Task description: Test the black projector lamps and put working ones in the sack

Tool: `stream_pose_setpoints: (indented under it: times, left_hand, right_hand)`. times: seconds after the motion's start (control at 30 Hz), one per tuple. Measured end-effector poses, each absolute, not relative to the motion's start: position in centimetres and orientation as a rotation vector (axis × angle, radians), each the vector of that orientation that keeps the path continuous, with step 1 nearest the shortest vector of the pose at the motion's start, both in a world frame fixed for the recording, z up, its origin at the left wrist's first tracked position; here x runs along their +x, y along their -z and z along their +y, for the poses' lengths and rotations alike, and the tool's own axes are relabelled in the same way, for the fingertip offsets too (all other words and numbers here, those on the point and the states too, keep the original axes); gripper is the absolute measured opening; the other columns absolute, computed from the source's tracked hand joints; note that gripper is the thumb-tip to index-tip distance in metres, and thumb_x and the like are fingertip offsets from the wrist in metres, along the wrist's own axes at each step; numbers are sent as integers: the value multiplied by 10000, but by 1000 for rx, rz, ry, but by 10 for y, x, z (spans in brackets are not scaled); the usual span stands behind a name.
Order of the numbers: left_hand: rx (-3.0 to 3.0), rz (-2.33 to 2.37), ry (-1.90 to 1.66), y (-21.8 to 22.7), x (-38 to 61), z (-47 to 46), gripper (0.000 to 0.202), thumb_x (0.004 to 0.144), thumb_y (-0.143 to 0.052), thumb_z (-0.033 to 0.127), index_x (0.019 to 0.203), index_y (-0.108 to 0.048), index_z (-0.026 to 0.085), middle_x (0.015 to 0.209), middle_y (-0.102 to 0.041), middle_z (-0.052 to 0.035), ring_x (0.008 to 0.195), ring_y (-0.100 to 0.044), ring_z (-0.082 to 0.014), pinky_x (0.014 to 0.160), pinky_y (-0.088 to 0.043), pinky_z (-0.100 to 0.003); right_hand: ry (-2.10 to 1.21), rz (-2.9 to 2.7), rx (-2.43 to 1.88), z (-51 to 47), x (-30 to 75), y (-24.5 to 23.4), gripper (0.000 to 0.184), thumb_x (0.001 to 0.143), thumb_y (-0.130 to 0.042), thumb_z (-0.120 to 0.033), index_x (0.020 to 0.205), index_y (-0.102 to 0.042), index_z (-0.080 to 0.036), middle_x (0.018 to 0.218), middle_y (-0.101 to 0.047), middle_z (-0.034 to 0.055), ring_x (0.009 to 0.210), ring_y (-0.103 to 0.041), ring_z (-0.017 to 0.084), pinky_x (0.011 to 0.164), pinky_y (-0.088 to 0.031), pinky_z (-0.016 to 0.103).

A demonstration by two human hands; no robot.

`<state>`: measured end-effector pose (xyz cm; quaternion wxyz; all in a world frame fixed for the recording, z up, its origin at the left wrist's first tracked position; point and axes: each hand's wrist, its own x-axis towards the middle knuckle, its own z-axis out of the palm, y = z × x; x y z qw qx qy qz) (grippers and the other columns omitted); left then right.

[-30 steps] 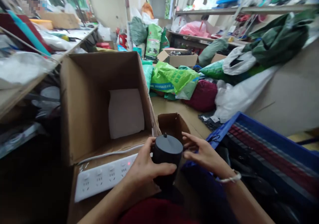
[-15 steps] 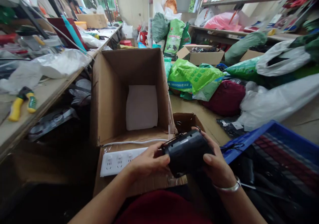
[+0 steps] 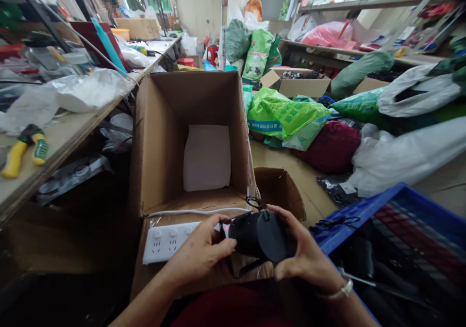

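A matte black cylindrical device (image 3: 257, 236) lies on its side between my hands, with a small red light glowing at its left end. My left hand (image 3: 198, 256) grips that end, and my right hand (image 3: 306, 254) cups the round end from below. Just beneath them, a white power strip (image 3: 167, 242) with a white cable rests on a cardboard flap. Beyond it stands an open cardboard box (image 3: 214, 99) with a white sheet (image 3: 207, 158) lying on its bottom.
A blue plastic crate (image 3: 364, 210) sits at lower right. A workbench (image 3: 61, 142) with a yellow-handled tool (image 3: 24, 150) and plastic film runs along the left. Stuffed bags and boxes cover the floor ahead, and a person stands far back.
The black device has gone from upright, knob on top, to lying on its side, turned so its round end faces right. The view has shifted, with the box now nearer the middle.
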<state>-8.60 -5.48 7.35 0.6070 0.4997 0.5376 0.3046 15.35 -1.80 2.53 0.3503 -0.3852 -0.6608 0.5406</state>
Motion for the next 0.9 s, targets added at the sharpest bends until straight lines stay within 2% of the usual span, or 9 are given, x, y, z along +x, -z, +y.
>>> stream_pose_setpoints:
  times: [0.07, 0.23, 0.3, 0.4, 0.47, 0.6, 0.7, 0.77, 0.9]
  left_hand:
    - [1133, 1235, -709, -72, -95, -55, 302, 787, -530, 228, 1081, -505, 165, 872, -642, -25, 793, -597, -169, 718, -457, -288]
    - [1024, 1198, -686, -65, -112, -58, 400, 784, -549, 274, 1157, -439, 179, 749, -604, 13, 642, -573, -130, 616, -454, -257]
    - [996, 1167, -673, -65, -115, -59, 437, 782, -548, 299, 1182, -412, 184, 701, -582, 30, 565, -549, -120, 558, -456, -253]
    - [1015, 1163, -653, -66, -118, -59, 484, 775, -566, 309, 1209, -401, 175, 647, -560, 46, 531, -524, -109, 528, -444, -237]
    - [1040, 1176, -659, -67, -120, -59, 482, 769, -569, 292, 1211, -419, 171, 647, -560, 45, 542, -517, -103, 525, -432, -224]
    - [1047, 1160, -700, -69, -123, -58, 470, 742, -593, 269, 1183, -462, 173, 692, -570, 33, 579, -521, -102, 529, -432, -216]
    - [1022, 1162, -706, -73, -131, -59, 477, 745, -604, 302, 1184, -463, 179, 737, -600, 11, 602, -552, -123, 543, -464, -243]
    - [1028, 1175, -727, -76, -141, -61, 493, 764, -600, 325, 1210, -447, 181, 761, -624, -8, 640, -582, -145, 568, -485, -263]
    - [1094, 1320, -769, -81, -169, -66, 485, 783, -616, 315, 1221, -452, 186, 794, -656, -29, 696, -614, -165, 597, -503, -270]
  right_hand:
    - [-1508, -1660, -1014, -6, 170, -10, 883, 539, -844, -427, 1293, -412, -272, 1270, -495, 94, 1083, -535, 283, 910, -469, 404]
    - [-1192, -1801, -1418, 21, 182, 57, 642, 603, -772, -343, 1182, -546, -182, 968, -575, 67, 723, -552, 182, 735, -512, 385]
    - [-1195, -1801, -1411, 24, 174, 76, 636, 635, -733, -369, 1209, -530, -186, 1001, -568, 72, 671, -536, 157, 717, -515, 376]
    - [-1182, -1782, -1383, 28, 164, 87, 677, 733, -653, -401, 1333, -416, -200, 1112, -526, 98, 705, -538, 152, 744, -506, 369]
    - [-1234, -1800, -1345, 31, 161, 88, 678, 743, -654, -417, 1337, -421, -185, 1099, -551, 102, 768, -566, 176, 773, -502, 372]
    - [-1390, -1854, -1224, 35, 156, 94, 478, 809, -573, -476, 1181, -576, -177, 1022, -642, 69, 915, -603, 218, 817, -499, 350]
    - [-1397, -1885, -1192, 35, 153, 97, 419, 829, -517, -525, 994, -661, -168, 880, -666, 43, 829, -615, 210, 741, -512, 326]
    - [-1316, -1888, -1227, 35, 156, 94, 426, 760, -588, -555, 893, -675, -159, 803, -646, 41, 767, -599, 211, 705, -505, 331]
    - [-988, -1802, -1383, 37, 168, 70, 390, 723, -636, -519, 864, -671, -157, 900, -563, 96, 843, -535, 248, 776, -453, 396]
